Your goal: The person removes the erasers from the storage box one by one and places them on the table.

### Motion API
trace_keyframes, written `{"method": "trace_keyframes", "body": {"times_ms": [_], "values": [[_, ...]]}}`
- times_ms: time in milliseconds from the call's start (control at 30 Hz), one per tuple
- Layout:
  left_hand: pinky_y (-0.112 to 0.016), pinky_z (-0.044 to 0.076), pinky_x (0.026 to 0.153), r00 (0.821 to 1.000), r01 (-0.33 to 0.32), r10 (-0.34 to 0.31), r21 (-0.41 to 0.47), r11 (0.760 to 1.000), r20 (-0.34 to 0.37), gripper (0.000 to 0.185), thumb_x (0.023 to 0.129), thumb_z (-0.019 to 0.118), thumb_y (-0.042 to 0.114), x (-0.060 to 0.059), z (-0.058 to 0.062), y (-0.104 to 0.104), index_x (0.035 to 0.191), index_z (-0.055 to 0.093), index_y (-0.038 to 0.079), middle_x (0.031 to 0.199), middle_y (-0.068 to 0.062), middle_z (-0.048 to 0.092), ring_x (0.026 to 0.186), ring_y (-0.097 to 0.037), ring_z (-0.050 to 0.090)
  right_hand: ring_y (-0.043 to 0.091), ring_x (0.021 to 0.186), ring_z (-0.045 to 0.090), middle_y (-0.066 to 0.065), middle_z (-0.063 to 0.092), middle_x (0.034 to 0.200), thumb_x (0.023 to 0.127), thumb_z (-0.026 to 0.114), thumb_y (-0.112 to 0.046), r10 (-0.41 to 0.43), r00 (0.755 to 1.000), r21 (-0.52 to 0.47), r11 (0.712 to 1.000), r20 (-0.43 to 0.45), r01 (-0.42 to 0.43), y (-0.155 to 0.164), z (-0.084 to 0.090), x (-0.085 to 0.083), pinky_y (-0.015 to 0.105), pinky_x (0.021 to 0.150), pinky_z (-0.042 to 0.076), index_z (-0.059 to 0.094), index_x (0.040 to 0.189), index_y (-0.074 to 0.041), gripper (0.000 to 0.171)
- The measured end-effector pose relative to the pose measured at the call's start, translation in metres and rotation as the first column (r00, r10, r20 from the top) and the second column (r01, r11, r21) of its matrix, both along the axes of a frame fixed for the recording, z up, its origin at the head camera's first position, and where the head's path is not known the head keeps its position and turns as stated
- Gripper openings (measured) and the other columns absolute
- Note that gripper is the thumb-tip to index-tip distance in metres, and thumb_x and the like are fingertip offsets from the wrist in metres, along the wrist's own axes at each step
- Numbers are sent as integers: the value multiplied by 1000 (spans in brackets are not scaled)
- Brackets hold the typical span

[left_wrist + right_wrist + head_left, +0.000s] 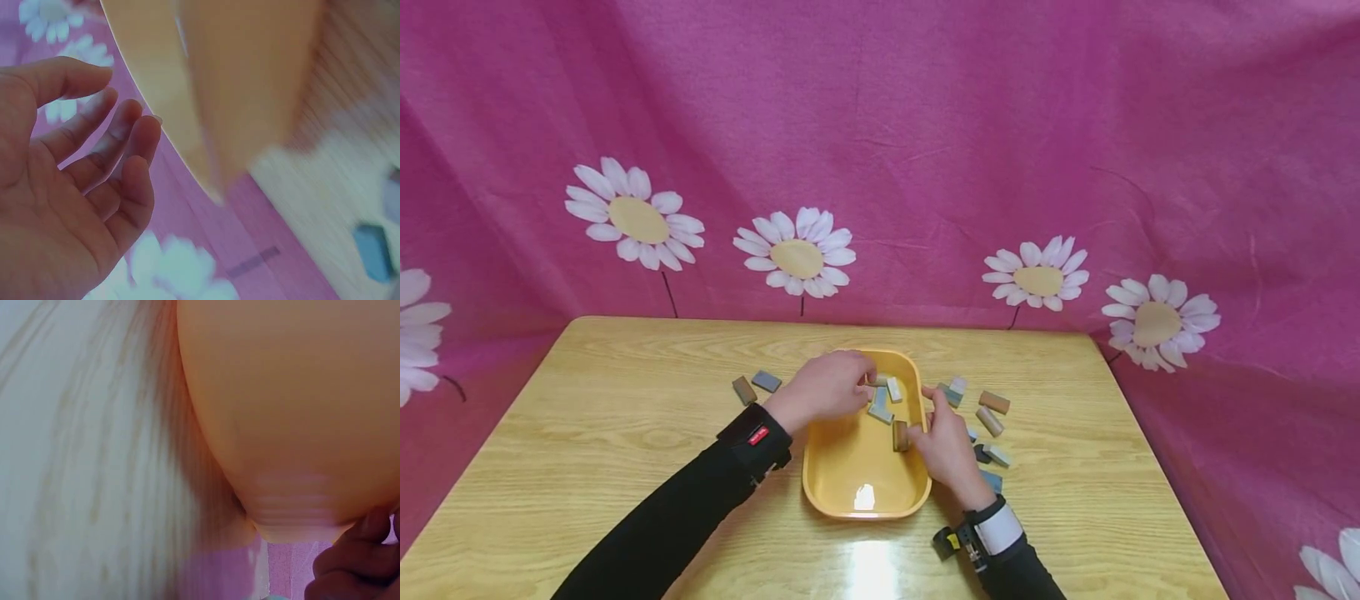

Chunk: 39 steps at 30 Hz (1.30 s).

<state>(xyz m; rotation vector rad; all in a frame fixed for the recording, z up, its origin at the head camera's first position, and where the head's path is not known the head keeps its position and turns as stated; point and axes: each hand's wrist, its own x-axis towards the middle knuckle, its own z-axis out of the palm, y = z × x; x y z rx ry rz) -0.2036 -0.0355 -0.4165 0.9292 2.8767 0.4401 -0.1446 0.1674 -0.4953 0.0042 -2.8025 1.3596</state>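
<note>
Head view: the yellow tray point(859, 467) sits on the surface point(647, 408) between the hands. The left hand point(831, 386) reaches over its left side, fingers just beside a white block point(894, 389) and a blue block point(881, 397). The right hand point(949, 446) grips the right rim, thumb near a brown block point(900, 436).

Left wrist view: fingers loosely bent, thumb apart, palm empty, tray beside them.

Right wrist view: bent fingers touch the tray's edge.
</note>
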Motion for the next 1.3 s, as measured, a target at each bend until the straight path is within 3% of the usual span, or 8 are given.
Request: {"method": "trace_keyframes", "body": {"times_ms": [167, 267, 367, 500, 633, 900, 1167, 1300], "values": [[-27, 41, 61, 998, 69, -68, -93, 993, 13, 10, 81, 68, 19, -5, 0, 33, 92, 68, 16, 79, 9, 59, 68, -9, 50, 11, 56, 58, 4, 67, 75, 82, 65, -6, 12, 1000, -6, 1000, -13, -12, 0, 0, 0, 28, 50, 47, 44, 138, -4, 60], [-26, 29, 53, 997, 58, -52, -139, 989, 48, 7, 81, 65, 17, -9, -1, 46, 76, 60, 16, 66, 9, 42, 60, -9, 37, 12, 55, 57, 3, 66, 73, 83, 64, -5, 15, 1000, 3, 1000, -12, -15, 0, -1, 0, 29, 50, 46, 44, 138, -4, 59], [-28, 29, 51, 999, 33, -25, -199, 979, 42, 14, 80, 65, 17, -12, -2, 56, 70, 55, 17, 63, 6, 38, 59, -11, 37, 12, 54, 55, 3, 64, 72, 82, 63, -4, 16, 1000, 15, 1000, -7, -16, 0, -1, 0, 29, 49, 44, 44, 138, -4, 59], [-32, 45, 57, 1000, 4, 1, -284, 959, 16, 1, 82, 66, 20, -17, -10, 65, 82, 66, 19, 77, 4, 59, 71, -14, 54, 12, 53, 54, 2, 63, 70, 82, 63, -5, 15, 1000, 29, 999, 2, -15, -1, 0, 0, 29, 49, 43, 44, 139, -4, 60], [-34, 50, 63, 1000, -12, 21, -333, 943, 23, 10, 84, 66, 21, -20, -20, 69, 94, 68, 20, 90, 1, 65, 80, -15, 59, 12, 53, 53, 2, 63, 70, 83, 65, -6, 18, 1000, 38, 999, 5, -18, -1, 1, 0, 29, 49, 42, 43, 139, -4, 60], [-43, 52, 75, 1000, -21, 14, -356, 934, -22, 16, 87, 64, 22, -17, -29, 74, 100, 72, 17, 106, -2, 67, 99, -23, 60, 12, 51, 50, 0, 56, 64, 82, 65, -7, -2, 1000, 51, 999, 23, 1, 0, 3, 1, 28, 48, 39, 44, 140, -5, 62], [-40, 51, 78, 1000, 3, -2, -370, 929, 1, 20, 83, 69, 30, -14, -33, 75, 98, 72, 18, 105, -2, 65, 95, -21, 58, 12, 46, 43, -1, 47, 59, 80, 64, -7, -5, 1000, 57, 998, 21, 4, 0, 5, 2, 26, 45, 33, 44, 139, -6, 62], [-41, 50, 80, 1000, 6, -2, -370, 929, 13, 31, 78, 71, 42, -12, -35, 75, 99, 72, 19, 109, -1, 62, 99, -21, 56, 11, 47, 48, -1, 53, 60, 81, 64, -7, 8, 1000, 46, 999, 15, -9, 1, 4, 2, 26, 45, 38, 44, 139, -5, 62]]}}
